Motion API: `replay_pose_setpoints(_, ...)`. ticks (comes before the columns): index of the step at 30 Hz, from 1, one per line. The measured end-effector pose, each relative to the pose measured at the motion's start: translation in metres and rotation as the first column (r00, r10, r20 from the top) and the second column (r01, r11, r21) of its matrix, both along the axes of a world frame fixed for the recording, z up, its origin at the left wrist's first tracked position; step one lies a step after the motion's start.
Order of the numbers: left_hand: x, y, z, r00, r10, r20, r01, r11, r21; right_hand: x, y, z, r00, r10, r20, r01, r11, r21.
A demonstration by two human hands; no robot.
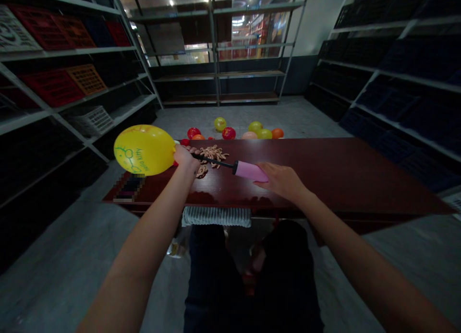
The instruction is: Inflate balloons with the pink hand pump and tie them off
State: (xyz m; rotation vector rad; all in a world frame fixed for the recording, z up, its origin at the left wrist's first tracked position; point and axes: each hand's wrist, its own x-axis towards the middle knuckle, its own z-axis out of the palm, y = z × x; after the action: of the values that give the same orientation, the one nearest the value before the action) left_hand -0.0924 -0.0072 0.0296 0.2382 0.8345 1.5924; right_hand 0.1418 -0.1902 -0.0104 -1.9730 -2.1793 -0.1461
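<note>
A yellow balloon (146,149) with green printing is swollen with air at the left, its neck end at my left hand (185,159). The fingers of that hand are closed around the balloon's neck and the nozzle end of a balloon pump, which they partly hide. My right hand (279,179) is wrapped about the pink barrel of the balloon pump (248,172). Between the hands a black rod of the pump lies bare. Just beyond my left hand, a pile of tan, stringy uninflated balloons (214,154) rests on the dark red table (334,174).
Several inflated balloons (228,133), red, yellow and orange, show past the table's far edge. A pixelated dark flat object (130,186) lies at the table's left end. Shelves with crates (86,78) stand left and right; a metal rack (216,76) is at the back. A striped cloth (216,217) hangs at the near edge.
</note>
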Motion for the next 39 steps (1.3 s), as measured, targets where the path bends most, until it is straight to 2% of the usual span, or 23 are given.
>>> replay_pose_setpoints(3,-0.014,0.002,0.001,0.999,0.047,0.016,-0.046,0.997,-0.067,0.003,-0.003,-0.005,1.0,0.025,0.018,-0.026,0.999,0.027)
replay_pose_setpoints(7,-0.015,-0.002,0.007,0.997,0.064,0.034,-0.064,0.998,-0.005,0.002,-0.002,-0.007,1.0,0.024,0.002,-0.025,0.999,0.035)
replay_pose_setpoints(11,0.001,-0.011,0.012,0.989,0.144,0.031,-0.146,0.988,0.05,0.006,0.001,-0.005,0.999,-0.049,-0.018,0.049,0.998,-0.033)
replay_pose_setpoints(14,0.017,-0.019,0.014,0.988,0.153,0.037,-0.155,0.986,0.063,0.009,0.001,-0.002,0.997,-0.069,-0.031,0.066,0.996,-0.065)
replay_pose_setpoints(17,0.034,-0.029,0.013,0.99,0.126,0.056,-0.131,0.988,0.077,0.007,0.001,0.002,0.996,-0.073,-0.041,0.071,0.996,-0.062)
replay_pose_setpoints(24,0.08,-0.056,0.009,0.995,-0.016,0.095,0.001,0.989,0.148,-0.01,0.008,0.017,0.996,-0.064,-0.065,0.066,0.997,0.029)
replay_pose_setpoints(27,0.088,-0.059,0.007,0.996,-0.023,0.092,0.009,0.989,0.151,-0.015,0.012,0.019,0.996,-0.085,-0.039,0.086,0.996,0.033)
replay_pose_setpoints(30,0.087,-0.051,-0.001,0.996,-0.022,0.088,0.008,0.988,0.154,-0.018,0.013,0.013,0.995,-0.098,-0.006,0.098,0.995,0.029)
replay_pose_setpoints(32,0.083,-0.041,-0.009,0.997,-0.022,0.071,0.014,0.994,0.112,-0.02,0.014,0.006,0.996,-0.085,0.016,0.084,0.996,0.033)
replay_pose_setpoints(36,0.073,-0.026,-0.023,1.0,0.012,-0.009,-0.013,0.996,-0.086,-0.021,0.015,-0.009,0.997,-0.048,0.066,0.044,0.997,0.056)
replay_pose_setpoints(39,0.062,-0.017,-0.029,0.999,0.03,-0.028,-0.034,0.988,-0.154,-0.015,0.013,-0.018,0.994,-0.023,0.11,0.013,0.996,0.091)
